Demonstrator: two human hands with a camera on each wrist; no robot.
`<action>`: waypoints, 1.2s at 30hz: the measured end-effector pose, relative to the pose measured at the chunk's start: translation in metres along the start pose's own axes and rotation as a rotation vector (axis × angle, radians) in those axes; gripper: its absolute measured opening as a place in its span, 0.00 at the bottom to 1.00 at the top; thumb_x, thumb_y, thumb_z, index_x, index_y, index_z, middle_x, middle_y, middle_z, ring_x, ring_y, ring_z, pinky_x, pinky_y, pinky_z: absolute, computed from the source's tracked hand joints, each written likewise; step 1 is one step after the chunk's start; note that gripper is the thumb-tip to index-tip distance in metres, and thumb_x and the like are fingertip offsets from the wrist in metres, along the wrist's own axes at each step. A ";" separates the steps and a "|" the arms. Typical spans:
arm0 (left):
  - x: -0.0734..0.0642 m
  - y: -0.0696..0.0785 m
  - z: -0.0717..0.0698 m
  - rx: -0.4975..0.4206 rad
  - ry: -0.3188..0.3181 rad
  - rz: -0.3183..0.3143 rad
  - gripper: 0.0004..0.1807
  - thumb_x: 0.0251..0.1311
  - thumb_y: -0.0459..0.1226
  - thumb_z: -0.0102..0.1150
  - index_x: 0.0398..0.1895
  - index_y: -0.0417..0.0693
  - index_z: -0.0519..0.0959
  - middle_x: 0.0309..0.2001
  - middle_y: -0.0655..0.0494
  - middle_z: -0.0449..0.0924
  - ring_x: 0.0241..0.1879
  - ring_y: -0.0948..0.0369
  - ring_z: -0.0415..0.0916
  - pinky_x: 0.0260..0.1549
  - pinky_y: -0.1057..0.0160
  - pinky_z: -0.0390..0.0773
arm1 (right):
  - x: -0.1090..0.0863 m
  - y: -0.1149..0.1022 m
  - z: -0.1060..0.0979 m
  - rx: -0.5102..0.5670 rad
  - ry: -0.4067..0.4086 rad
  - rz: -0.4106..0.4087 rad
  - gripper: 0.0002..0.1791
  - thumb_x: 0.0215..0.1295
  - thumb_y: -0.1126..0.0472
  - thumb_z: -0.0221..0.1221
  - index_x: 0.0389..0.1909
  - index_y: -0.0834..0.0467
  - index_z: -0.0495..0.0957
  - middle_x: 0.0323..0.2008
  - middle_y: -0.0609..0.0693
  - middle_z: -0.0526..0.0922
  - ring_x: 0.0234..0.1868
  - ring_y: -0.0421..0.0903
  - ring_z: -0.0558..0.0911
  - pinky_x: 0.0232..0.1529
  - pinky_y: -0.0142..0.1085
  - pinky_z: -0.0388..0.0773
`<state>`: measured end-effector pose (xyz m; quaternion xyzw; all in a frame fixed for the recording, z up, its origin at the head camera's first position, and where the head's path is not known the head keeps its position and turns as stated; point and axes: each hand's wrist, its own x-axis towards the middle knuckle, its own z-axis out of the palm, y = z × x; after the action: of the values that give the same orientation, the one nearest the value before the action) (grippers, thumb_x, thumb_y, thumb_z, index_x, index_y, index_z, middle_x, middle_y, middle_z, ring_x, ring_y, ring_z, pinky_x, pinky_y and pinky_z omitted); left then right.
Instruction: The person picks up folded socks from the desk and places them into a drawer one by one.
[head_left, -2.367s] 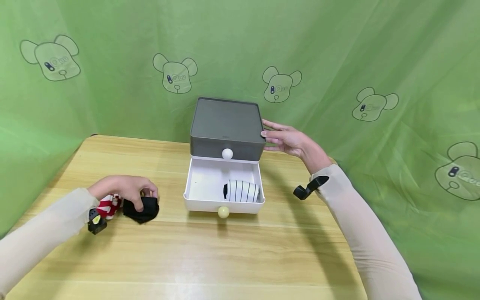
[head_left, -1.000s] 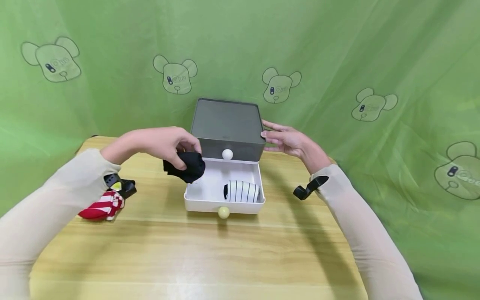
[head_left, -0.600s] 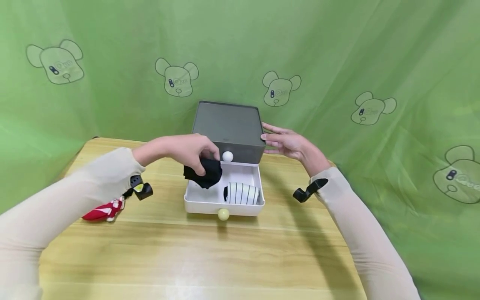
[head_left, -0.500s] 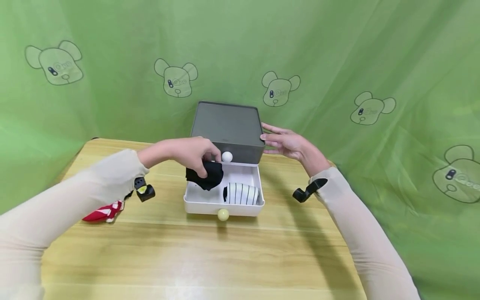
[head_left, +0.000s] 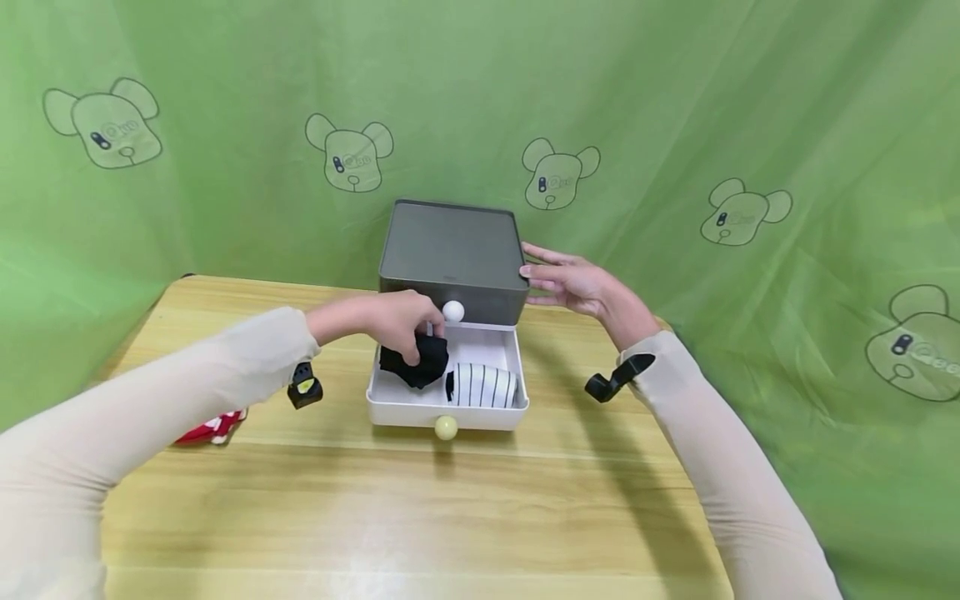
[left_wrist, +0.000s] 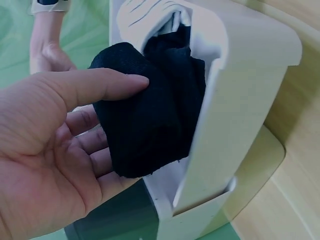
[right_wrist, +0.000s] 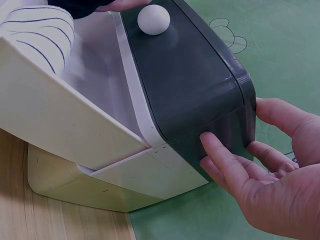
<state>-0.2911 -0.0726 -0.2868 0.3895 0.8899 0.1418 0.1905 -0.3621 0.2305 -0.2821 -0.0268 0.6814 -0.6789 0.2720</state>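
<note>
My left hand pinches a folded black sock between thumb and fingers. In the head view the sock is low inside the left half of the pulled-out white drawer. The left wrist view shows the thumb across the top of the sock and the fingers beneath, close to the drawer wall. On the drawer's right side lies a rolled white sock with dark stripes. My right hand rests extended fingertips against the right side of the dark grey upper drawer unit.
A red and white striped cloth item lies on the wooden table at the left, partly behind my left sleeve. White and pale yellow round knobs stick out from the drawer fronts. A green curtain hangs behind.
My left hand has lifted the black sock off the table, carried it right and lowered it into the drawer beside the striped sock. My right hand has stayed at the unit's side.
</note>
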 end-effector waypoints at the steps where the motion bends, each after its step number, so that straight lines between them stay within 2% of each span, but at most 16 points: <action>1: 0.001 -0.001 0.002 0.004 -0.003 -0.002 0.18 0.47 0.29 0.69 0.45 0.43 0.82 0.40 0.49 0.86 0.40 0.57 0.79 0.43 0.62 0.80 | 0.000 0.000 0.000 0.000 -0.002 0.001 0.39 0.76 0.69 0.52 0.82 0.48 0.48 0.82 0.59 0.47 0.81 0.57 0.53 0.78 0.55 0.59; 7: 0.004 -0.001 0.008 0.022 0.000 -0.003 0.18 0.45 0.29 0.70 0.43 0.43 0.83 0.39 0.48 0.86 0.39 0.57 0.80 0.42 0.62 0.81 | 0.000 -0.001 -0.001 0.003 0.000 0.000 0.40 0.75 0.69 0.53 0.82 0.48 0.49 0.82 0.59 0.48 0.81 0.57 0.54 0.78 0.55 0.60; 13: 0.006 -0.006 0.015 0.041 0.040 -0.009 0.18 0.45 0.29 0.71 0.44 0.42 0.83 0.39 0.49 0.86 0.39 0.57 0.78 0.42 0.62 0.80 | -0.001 -0.002 -0.001 -0.006 -0.001 -0.001 0.40 0.75 0.68 0.54 0.82 0.47 0.48 0.81 0.59 0.52 0.80 0.57 0.57 0.78 0.54 0.61; 24: 0.011 -0.015 0.032 0.044 0.102 -0.009 0.19 0.47 0.30 0.71 0.46 0.40 0.85 0.36 0.51 0.86 0.34 0.59 0.75 0.39 0.64 0.78 | -0.001 0.000 -0.001 0.003 -0.007 0.005 0.40 0.74 0.69 0.54 0.81 0.47 0.49 0.82 0.59 0.43 0.82 0.56 0.53 0.77 0.54 0.61; 36: 0.010 -0.018 0.033 0.067 0.130 -0.001 0.20 0.50 0.32 0.69 0.50 0.40 0.86 0.43 0.49 0.89 0.39 0.58 0.80 0.45 0.59 0.82 | -0.002 -0.001 0.000 -0.001 -0.011 -0.001 0.41 0.74 0.68 0.55 0.81 0.47 0.49 0.82 0.59 0.44 0.81 0.57 0.54 0.77 0.54 0.62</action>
<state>-0.2940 -0.0730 -0.3253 0.3852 0.9049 0.1368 0.1189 -0.3610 0.2314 -0.2806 -0.0308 0.6803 -0.6786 0.2754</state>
